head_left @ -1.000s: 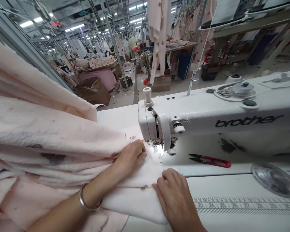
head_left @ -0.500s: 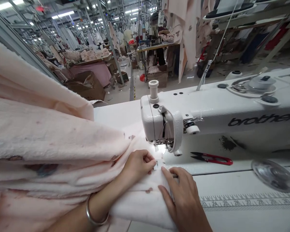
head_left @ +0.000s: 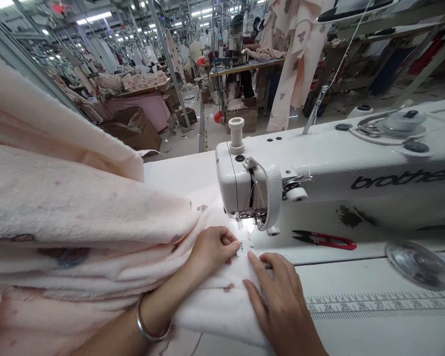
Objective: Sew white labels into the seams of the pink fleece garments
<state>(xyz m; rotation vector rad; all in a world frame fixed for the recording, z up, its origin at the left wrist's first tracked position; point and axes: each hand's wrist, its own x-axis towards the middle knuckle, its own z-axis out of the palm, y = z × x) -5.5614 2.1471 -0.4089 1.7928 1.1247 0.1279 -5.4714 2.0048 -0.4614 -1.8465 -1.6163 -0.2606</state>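
Observation:
Pale pink plush fabric [head_left: 77,193] with small printed figures spreads from the left up to the white sewing machine [head_left: 232,178]. Just in front of the needle area, a small white label [head_left: 243,246] with dark print lies on the fabric's edge. My left hand [head_left: 213,247], a metal bangle at its wrist, pinches the label's left side between thumb and fingers. To the right, my right hand [head_left: 278,289] rests on the fabric with its fingers apart, the index fingertip touching near the label's lower right. Needle and presser foot are mostly hidden by the machine head and glare.
Red-handled thread snips [head_left: 324,240] lie on the machine bed to the right. Nearer are a clear round plastic disc [head_left: 419,265] and a printed ruler scale [head_left: 378,306] along the table. Beyond the machine stand a cardboard box [head_left: 131,128] and other workstations, one with a person.
Both hands stay almost in place at the label. The view has shifted slightly, and the hanging fabric in the background has swung.

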